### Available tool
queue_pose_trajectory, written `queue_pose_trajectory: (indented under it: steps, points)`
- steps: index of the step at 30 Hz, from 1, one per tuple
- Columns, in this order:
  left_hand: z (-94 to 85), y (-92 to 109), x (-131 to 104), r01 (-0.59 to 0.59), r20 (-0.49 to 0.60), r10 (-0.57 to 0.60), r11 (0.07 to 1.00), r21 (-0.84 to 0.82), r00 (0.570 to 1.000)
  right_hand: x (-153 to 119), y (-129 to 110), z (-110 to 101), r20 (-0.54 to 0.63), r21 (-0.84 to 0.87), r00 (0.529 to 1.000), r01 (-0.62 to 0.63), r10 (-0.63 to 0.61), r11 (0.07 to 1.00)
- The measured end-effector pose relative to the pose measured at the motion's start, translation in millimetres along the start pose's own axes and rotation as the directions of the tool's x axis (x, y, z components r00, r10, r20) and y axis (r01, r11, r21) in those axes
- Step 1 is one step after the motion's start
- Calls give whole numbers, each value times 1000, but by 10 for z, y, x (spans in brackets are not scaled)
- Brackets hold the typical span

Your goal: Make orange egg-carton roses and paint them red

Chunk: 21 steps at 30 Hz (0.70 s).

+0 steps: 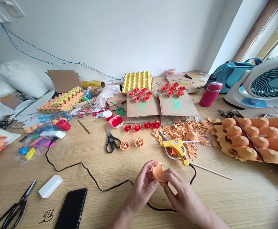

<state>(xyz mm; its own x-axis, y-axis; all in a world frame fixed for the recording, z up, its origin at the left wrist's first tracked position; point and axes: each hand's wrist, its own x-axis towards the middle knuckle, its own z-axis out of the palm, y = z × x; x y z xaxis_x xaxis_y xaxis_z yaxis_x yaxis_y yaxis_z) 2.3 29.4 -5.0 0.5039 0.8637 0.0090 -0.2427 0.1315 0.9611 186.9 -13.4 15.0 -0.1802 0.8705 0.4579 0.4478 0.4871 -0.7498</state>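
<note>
An orange egg-carton cup (158,172) with a jagged rim is held up between my two hands near the front of the table. My left hand (144,186) is closed round its left side, thumb at the bottom. Fingers of my right hand (177,187) pinch its lower right edge. Just behind are two unpainted orange paper roses (124,145) and black scissors (111,141). A yellow glue gun (175,149) rests on a roll of tape, beside a heap of orange scraps (177,132). Several small red roses (137,128) sit in a row farther back.
Cardboard sheets (142,106) with red roses stand at the back, near red paint (117,121). Orange egg trays (258,136), a pink bottle (211,94) and a fan (270,82) are right. Phone (71,208), pliers (17,206) and a black cord (91,176) lie left.
</note>
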Motion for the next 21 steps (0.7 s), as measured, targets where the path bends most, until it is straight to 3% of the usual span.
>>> queue_pose_trajectory:
  steps: [5, 10, 15, 21]
  points:
    - [47, 32, 47, 43, -30, -44, 999, -14, 999, -6, 87, 16, -3, 248, 975, -216, 224, 944]
    - [58, -13, 56, 39, -56, -41, 999, -38, 998, -32, 148, 76, 42, 446, 938, -327, 345, 833]
    - [83, -13, 55, 47, -72, -47, 999, 12, 996, -32, 177, 91, 48, 522, 909, -375, 413, 766]
    - [77, -5, 30, 47, -65, -47, 999, 7, 997, -18, 167, 83, 29, 479, 924, -347, 380, 806]
